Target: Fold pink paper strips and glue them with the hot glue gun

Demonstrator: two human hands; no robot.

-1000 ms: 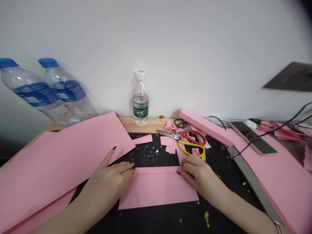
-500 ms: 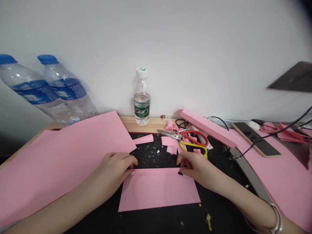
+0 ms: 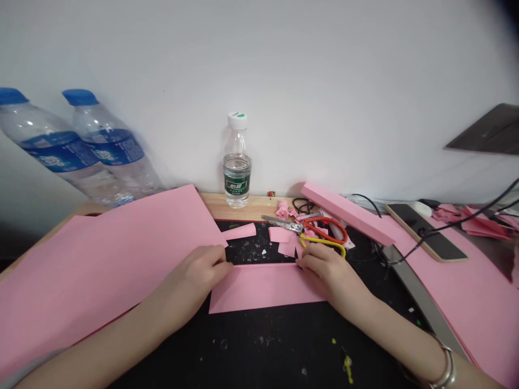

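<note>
A small sheet of pink paper (image 3: 263, 289) lies on the black mat, with a narrow fold line along its far edge. My left hand (image 3: 203, 274) is closed on its far left corner, fingers curled and thumb along the edge. At the far right corner my right hand (image 3: 330, 270) pinches the same edge; its palm covers part of the sheet's right side. Just beyond that hand lie scissors (image 3: 324, 232) with one red and one yellow handle. Small pink paper pieces (image 3: 284, 237) lie beside the blades.
A large pink sheet (image 3: 121, 259) covers the left side. Two big blue-capped bottles (image 3: 113, 146) lean at the wall, and a small water bottle (image 3: 237, 167) stands at the back. To the right are a long pink paper box (image 3: 348, 213), a phone (image 3: 425, 232) and black cables (image 3: 478, 219).
The small sheet has moved away from me, and its near edge now lies farther off. Both hands have closed more tightly along its far edge.
</note>
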